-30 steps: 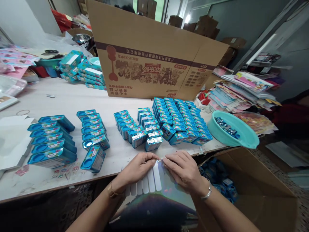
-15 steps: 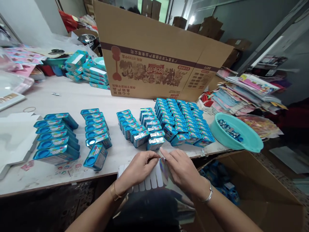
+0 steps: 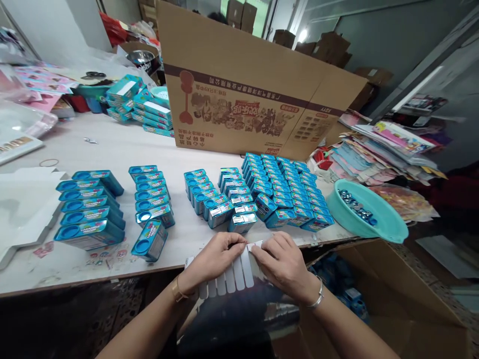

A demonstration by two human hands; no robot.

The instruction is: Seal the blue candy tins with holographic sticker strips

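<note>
Workroom, grey walls, stacked boxes behind. White desk (image 3: 149,152) across the view. Large printed brown carton (image 3: 239,65) stands along its far side, lettering upside down; open brown carton (image 3: 419,299) sits below the near edge, to my right, blue items in it. Turquoise basin (image 3: 391,227) at the desk's right end, small shiny pieces inside. Blue tins (image 3: 149,242) stand in rows from left to right.

Clear, shiny sheet (image 3: 239,314): below and against the desk's near edge, in front of me, top edge up at my 2 hands. White strips (image 3: 230,279) lie side by side on its left part; at least 5 show.

Change: 0.5 s ago my right fingers stretched out over the sheet's top corner; now they are curled in, and a small whitish piece (image 3: 256,244) shows at their tips. I take it for a strip's end coming away, so the work seems to be at the lifting stage. Left fingers hold their place; rows of tins unmoved.

Pose: both forearms angle inward from below. Left hand (image 3: 215,257) lies over the strips, thumb and forefinger closed on the sheet's top edge. Right hand (image 3: 286,262), knuckles bent, thumb pointing left, appears to pinch the whitish piece; fingertips of both hands nearly meet.
</note>
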